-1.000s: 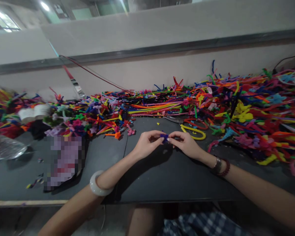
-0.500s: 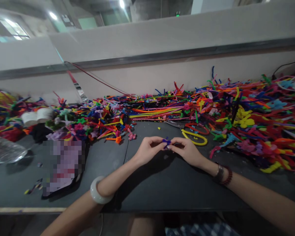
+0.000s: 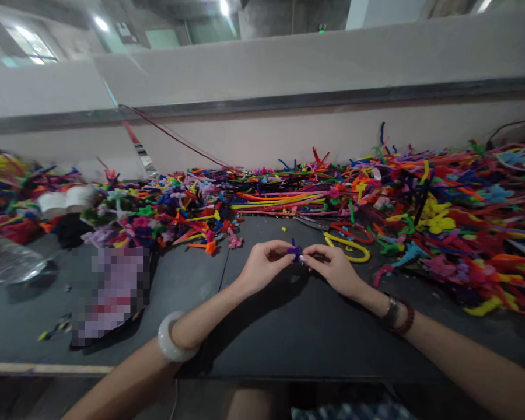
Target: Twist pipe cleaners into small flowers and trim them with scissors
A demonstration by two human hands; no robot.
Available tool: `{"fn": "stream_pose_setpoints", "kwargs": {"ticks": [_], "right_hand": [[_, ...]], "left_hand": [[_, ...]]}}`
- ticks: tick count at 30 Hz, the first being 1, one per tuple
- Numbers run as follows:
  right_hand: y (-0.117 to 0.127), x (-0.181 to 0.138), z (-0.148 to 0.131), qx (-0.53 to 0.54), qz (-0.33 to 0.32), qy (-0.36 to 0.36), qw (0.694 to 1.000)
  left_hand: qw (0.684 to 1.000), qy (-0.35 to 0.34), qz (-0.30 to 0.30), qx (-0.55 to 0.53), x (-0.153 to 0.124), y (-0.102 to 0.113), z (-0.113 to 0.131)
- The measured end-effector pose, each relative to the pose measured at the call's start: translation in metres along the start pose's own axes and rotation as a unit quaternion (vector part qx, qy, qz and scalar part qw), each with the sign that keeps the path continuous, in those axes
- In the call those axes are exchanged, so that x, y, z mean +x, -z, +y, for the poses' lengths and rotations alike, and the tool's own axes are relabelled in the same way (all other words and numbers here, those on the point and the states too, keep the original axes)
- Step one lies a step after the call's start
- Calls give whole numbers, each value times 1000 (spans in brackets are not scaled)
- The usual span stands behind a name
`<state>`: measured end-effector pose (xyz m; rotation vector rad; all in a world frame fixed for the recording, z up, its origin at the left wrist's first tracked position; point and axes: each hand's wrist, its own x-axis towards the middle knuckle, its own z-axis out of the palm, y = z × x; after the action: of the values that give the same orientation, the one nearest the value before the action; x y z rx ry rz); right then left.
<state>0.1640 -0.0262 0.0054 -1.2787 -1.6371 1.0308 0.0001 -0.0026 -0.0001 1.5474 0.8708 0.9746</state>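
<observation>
A small blue-purple pipe-cleaner piece (image 3: 294, 251) is pinched between the fingertips of both hands, just above the dark table (image 3: 262, 326). My left hand (image 3: 265, 265) grips it from the left, thumb and forefinger closed on it. From the right, my right hand (image 3: 332, 265) pinches the same piece with its fingers pressed together. A white bangle (image 3: 171, 345) sits on my left wrist. Two bracelets (image 3: 398, 314) circle my right wrist.
A thick heap of coloured pipe cleaners (image 3: 441, 204) runs along the back of the table. A yellow bent pipe cleaner (image 3: 350, 248) lies just beyond my right hand. Tape rolls (image 3: 63, 201) and a clear plastic item (image 3: 9, 262) sit at the left.
Both hands stay pinched on the small blue-purple piece, working it slightly. The view has tilted a little.
</observation>
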Motion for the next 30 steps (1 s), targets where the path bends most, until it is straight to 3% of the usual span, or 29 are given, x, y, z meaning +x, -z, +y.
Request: {"fn": "stream_pose_setpoints", "kwargs": {"ticks": [15,25,30], "right_hand": [[3,-3,1,-122,-54,106,985],[3,-1,0,-34,-26,40,998],[3,-1,1,-1,-33,22,999]], "left_hand": [[996,41,-58,48,0,2,-1],[986,93,-79,-117,1,4,0],[990,86,-86,-70,1,5,-2]]}}
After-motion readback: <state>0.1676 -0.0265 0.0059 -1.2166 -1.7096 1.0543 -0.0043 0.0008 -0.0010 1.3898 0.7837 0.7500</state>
